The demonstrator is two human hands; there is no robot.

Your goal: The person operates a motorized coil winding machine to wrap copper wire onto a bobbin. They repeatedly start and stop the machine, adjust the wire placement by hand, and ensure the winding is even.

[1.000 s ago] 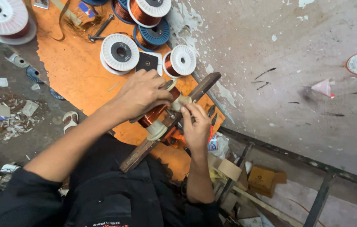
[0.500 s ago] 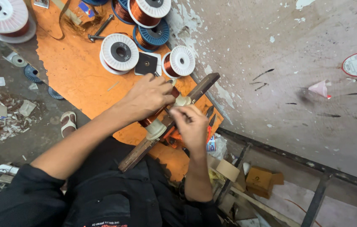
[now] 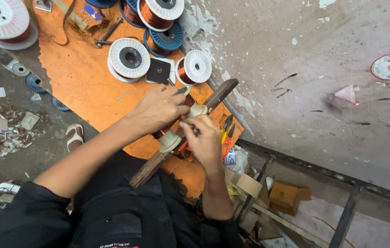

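Observation:
A copper wire coil with cream plastic end flanges [image 3: 171, 139] sits on a long dark wooden bar [image 3: 149, 167] that lies diagonally over the orange mat [image 3: 80, 87]. My left hand [image 3: 160, 110] is wrapped over the top of the coil. My right hand [image 3: 203, 138] pinches at the coil's near side beside the other cream flange [image 3: 199, 109]; what its fingertips hold is too small to tell. Most of the copper winding is hidden under my left hand.
Several spools of copper wire [image 3: 128, 57] with white and blue flanges stand at the mat's far end. Red and yellow-handled pliers [image 3: 226, 133] lie right of my hands. A stained wall [image 3: 319, 69] rises on the right. A sandal [image 3: 74, 135], paper scraps and cardboard boxes [image 3: 284, 195] litter the floor.
My left hand has slid a little further along the coil and my right hand has moved closer to it. The bar and coil have stayed in place.

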